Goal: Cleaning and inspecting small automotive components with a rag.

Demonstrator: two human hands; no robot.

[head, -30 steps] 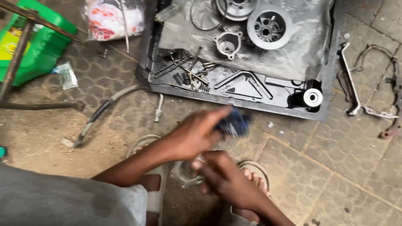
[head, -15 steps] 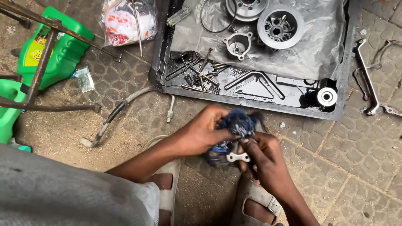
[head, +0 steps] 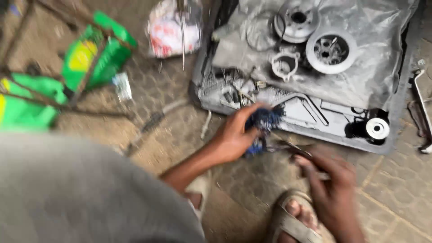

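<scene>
My left hand (head: 234,135) grips a dark blue rag (head: 263,122) just in front of the near edge of a grey tray (head: 294,128). My right hand (head: 330,180) is lower right, closed on a small metal part (head: 297,150) whose end reaches toward the rag. The frame is blurred, so the part's shape is unclear. My sandalled foot (head: 292,218) rests on the paving below my right hand.
The tray holds round metal machine parts (head: 330,49), a ring-shaped casting (head: 283,65), loose tools and a plastic sheet (head: 360,85). Green plastic containers (head: 96,51) and a rusty rod frame lie at the left. A white-red bag (head: 168,31) sits at the top. Metal brackets (head: 423,112) lie at the right.
The view swung and blurred. My left hand lifted the rag toward the tray's edge, and my right hand drew down and right, apart from the rag.
</scene>
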